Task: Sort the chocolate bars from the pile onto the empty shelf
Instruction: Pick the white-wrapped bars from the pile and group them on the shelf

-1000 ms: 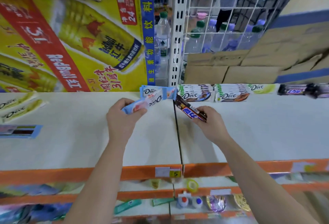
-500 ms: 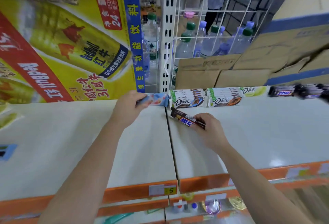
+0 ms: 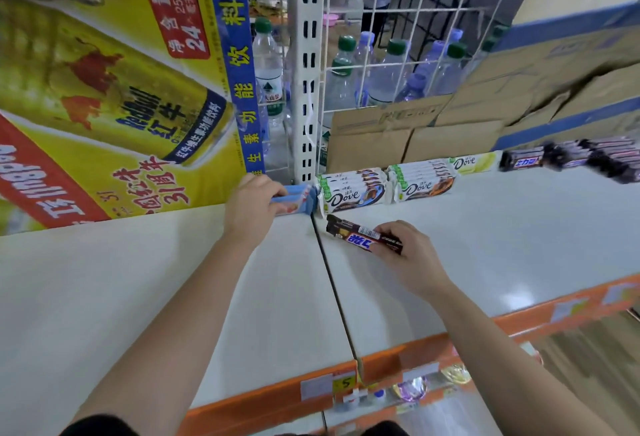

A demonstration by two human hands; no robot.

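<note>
My left hand [image 3: 250, 209] grips a light blue Dove bar [image 3: 296, 198] at the back of the white shelf [image 3: 485, 245], pressed against a stack of white-and-brown Dove bars [image 3: 351, 191]. A second Dove stack [image 3: 420, 181] and a pale green Dove bar [image 3: 472, 163] continue the row to the right. Dark Snickers bars [image 3: 568, 157] lie at the far right. My right hand [image 3: 407, 254] holds a dark Snickers bar [image 3: 360, 236] just above the shelf, in front of the Dove stacks.
A yellow Red Bull carton [image 3: 121, 96] stands at the back left. Cardboard boxes [image 3: 433, 131] sit behind the bars, water bottles [image 3: 391, 68] behind a wire grid. The shelf's orange front edge [image 3: 277, 397] carries price tags; lower shelves hold small items.
My left hand has carried the blue Dove bar back to the rear of the shelf, beside the Dove stacks. My right hand keeps the Snickers bar, lowered nearer the shelf.
</note>
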